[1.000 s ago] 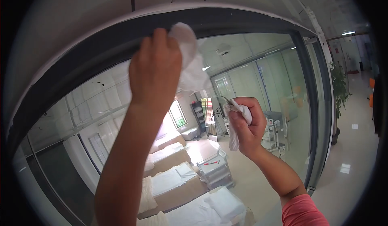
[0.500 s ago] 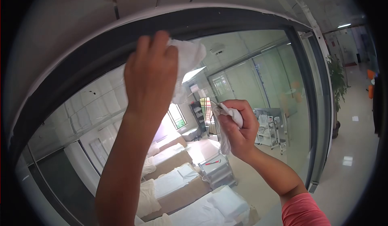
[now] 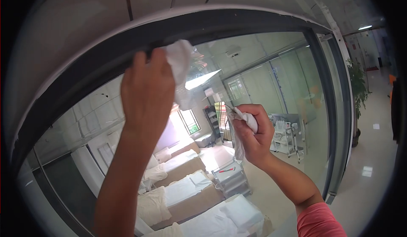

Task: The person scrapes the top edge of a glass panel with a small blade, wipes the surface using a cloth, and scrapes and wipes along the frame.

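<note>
My left hand (image 3: 148,88) is raised to the top of a large glass pane (image 3: 271,84), just below its dark frame (image 3: 203,22). It presses a white cloth (image 3: 179,61) against the glass, with the cloth showing to the right of the fingers. Lower and to the right, my right hand (image 3: 256,133) is closed around a second, crumpled white cloth (image 3: 248,119). Part of that cloth hangs down beneath the fist. A thin dark strip sticks out at its upper left; what it belongs to I cannot make out.
Through the glass, beds with white sheets (image 3: 186,190) stand in a row beside a cart (image 3: 231,179) with a red item on top. A white trolley (image 3: 286,139) is further right. Outside the pane, a potted plant (image 3: 358,88) stands along a corridor floor (image 3: 373,152).
My left hand has slid with its cloth to the left and slightly down along the top of the glass. My right hand keeps its grip and hardly moves. The view has shifted slightly.
</note>
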`<act>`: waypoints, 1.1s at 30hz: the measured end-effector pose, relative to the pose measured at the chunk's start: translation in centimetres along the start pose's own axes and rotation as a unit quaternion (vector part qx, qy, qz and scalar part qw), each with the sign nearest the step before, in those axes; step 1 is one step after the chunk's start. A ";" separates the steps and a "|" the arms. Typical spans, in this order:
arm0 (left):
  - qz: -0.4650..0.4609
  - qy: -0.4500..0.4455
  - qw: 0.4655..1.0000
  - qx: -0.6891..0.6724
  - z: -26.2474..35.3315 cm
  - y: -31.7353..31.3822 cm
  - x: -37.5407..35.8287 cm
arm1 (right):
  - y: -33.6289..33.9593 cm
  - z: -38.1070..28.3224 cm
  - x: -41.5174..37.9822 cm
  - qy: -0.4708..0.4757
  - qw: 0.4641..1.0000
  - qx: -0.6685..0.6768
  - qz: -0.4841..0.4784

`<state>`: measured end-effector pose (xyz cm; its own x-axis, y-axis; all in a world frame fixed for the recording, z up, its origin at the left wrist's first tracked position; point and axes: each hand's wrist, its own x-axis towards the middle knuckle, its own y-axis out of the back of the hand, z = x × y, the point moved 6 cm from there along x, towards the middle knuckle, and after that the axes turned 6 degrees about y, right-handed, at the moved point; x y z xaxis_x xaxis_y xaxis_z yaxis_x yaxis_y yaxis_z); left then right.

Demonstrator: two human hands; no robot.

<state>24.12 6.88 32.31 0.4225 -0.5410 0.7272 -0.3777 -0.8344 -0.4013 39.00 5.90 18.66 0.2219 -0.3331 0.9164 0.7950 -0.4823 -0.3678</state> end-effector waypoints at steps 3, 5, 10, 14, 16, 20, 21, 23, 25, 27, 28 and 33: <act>-0.010 -0.009 1.000 -0.013 2.3 -0.9 1.1 | 0.0 0.2 -0.1 -0.008 1.000 0.002 -0.006; -0.020 -0.010 0.999 -0.022 2.7 -1.0 0.8 | 0.0 0.4 -0.2 -0.008 1.000 0.000 -0.005; -0.014 0.005 0.997 -0.079 2.3 0.6 -1.7 | 0.0 0.3 -0.1 -0.026 0.999 -0.015 -0.013; 0.011 0.008 0.985 -0.171 1.2 2.0 -3.7 | -0.4 0.0 1.2 -0.078 0.996 -0.019 -0.025; 0.014 0.027 0.979 -0.201 1.0 2.0 -4.0 | -0.9 0.3 2.3 -0.157 0.985 0.069 -0.014; 0.010 0.050 0.971 -0.234 0.7 2.0 -3.9 | -3.6 -0.8 4.5 -0.175 0.974 0.137 -0.052; 0.007 0.057 0.969 -0.241 0.6 2.0 -3.9 | -4.1 -1.0 5.2 -0.169 0.977 0.102 -0.077; 0.007 0.070 0.964 -0.255 0.4 1.8 -4.0 | -5.3 -0.3 5.9 -0.160 0.978 0.014 -0.131; 0.017 0.086 0.959 -0.269 0.1 1.5 -4.1 | -5.8 -1.6 6.3 -0.038 0.982 -0.083 -0.163; 0.019 0.094 0.957 -0.274 -0.1 1.6 -4.1 | -6.3 -2.7 5.8 0.134 0.951 -0.214 -0.179; 0.019 0.098 0.955 -0.278 -0.1 1.6 -4.1 | -6.5 -2.6 5.1 0.173 0.930 -0.260 -0.195; 0.020 0.100 0.957 -0.272 -0.1 1.5 -4.2 | -5.3 -2.9 4.1 0.273 0.875 -0.325 -0.232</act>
<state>21.70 7.88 28.73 0.2528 -0.4942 0.8318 -0.7860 -0.6062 -0.1212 34.07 4.79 23.91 -0.4841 -0.2318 0.8438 0.1995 -0.9681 -0.1515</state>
